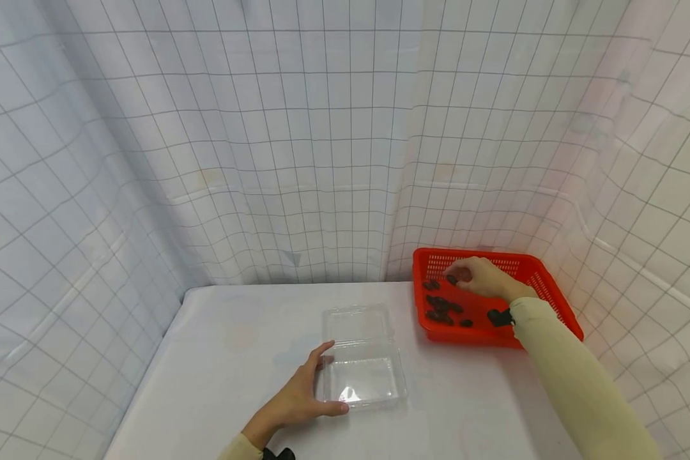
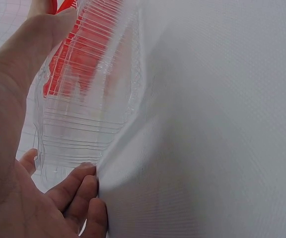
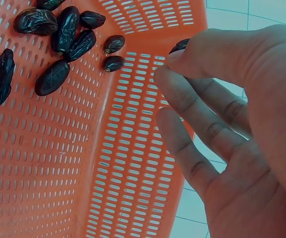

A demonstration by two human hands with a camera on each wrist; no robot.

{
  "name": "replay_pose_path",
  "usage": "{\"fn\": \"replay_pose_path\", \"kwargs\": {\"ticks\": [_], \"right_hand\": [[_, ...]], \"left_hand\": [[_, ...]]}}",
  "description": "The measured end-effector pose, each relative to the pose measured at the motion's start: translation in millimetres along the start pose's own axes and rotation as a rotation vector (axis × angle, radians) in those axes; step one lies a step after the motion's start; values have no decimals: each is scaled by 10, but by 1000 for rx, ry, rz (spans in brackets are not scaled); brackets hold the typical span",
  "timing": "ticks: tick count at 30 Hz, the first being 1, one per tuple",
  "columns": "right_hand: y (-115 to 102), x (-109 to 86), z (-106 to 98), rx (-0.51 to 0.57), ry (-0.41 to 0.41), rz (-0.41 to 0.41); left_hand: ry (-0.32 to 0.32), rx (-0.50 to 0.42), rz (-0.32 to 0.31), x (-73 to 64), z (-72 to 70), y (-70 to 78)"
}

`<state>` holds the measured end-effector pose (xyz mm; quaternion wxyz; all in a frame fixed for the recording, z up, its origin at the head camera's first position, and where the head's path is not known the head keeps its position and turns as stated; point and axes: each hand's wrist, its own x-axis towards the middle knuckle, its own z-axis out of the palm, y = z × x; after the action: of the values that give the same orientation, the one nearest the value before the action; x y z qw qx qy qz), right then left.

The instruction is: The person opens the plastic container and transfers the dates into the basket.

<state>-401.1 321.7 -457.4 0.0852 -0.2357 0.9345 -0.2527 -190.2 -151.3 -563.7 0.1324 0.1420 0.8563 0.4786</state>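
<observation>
My right hand (image 1: 483, 279) is over the red basket (image 1: 552, 300), pinching a dark date (image 3: 179, 46) between thumb and forefinger; its other fingers are spread in the right wrist view. Several wrinkled dates (image 3: 52, 78) lie on the basket floor, mostly toward its left side. On the table, my left hand (image 1: 299, 396) holds a clear plastic box (image 1: 399, 377) by its left side, thumb at the front rim and forefinger at the back corner. The hinged lid (image 1: 356, 319) lies folded back, away from me. In the left wrist view, fingertips (image 2: 87, 168) meet the ribbed wall.
The table (image 1: 224, 358) has a white cover. White curtains with a grid pattern (image 1: 322, 160) enclose it at the back and both sides. The basket stands at the back right, close to the curtain, with the box to its left.
</observation>
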Motion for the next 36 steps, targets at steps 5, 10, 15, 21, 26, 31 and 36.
{"fn": "replay_pose_path", "kwargs": {"ticks": [5,10,15,21,26,31,36], "right_hand": [[8,-8,-1,-12,16,7],[39,-31,-1,-24,35,20],[39,-75,0,-8,30,37],[30,-103,11,-25,26,28],[0,-129,6,-27,26,19],[-73,-161,16,-19,42,-4],[-183,-172,38,-23,68,-52]], "left_hand": [[0,5,3,-6,2,3],[-7,-6,16,-22,-1,9],[-7,-8,13,-20,9,6],[-3,0,8,-6,19,0],[-6,2,8,5,12,15],[-4,1,17,1,-1,28],[0,12,13,2,-16,11]]}}
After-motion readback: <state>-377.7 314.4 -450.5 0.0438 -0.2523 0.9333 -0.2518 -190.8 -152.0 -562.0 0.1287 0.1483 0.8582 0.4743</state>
